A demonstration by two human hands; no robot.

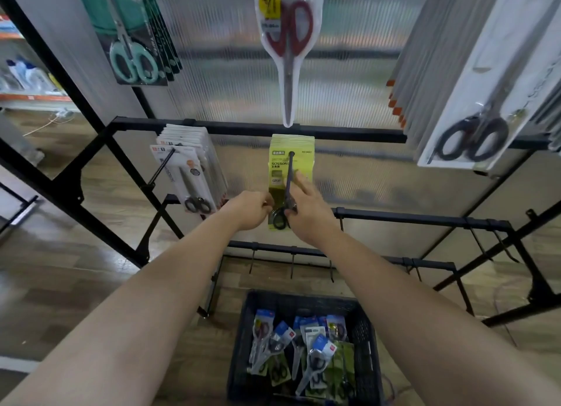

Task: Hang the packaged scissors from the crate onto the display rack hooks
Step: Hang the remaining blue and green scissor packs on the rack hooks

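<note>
Scissors in grey packs [194,175] are hanging on the left hook. Beside them the left hand [249,208] is pinching the lower left edge of a yellow-green pack [277,164], which is sitting on the middle hook [290,169] in front of others like it. The right hand [309,211] is grasping its right side, thumb in front. Letting go early is looking risky. If the hole is not fully over the hook's tip, the pack could be sliding off toward the crate [368,339] below.
</note>
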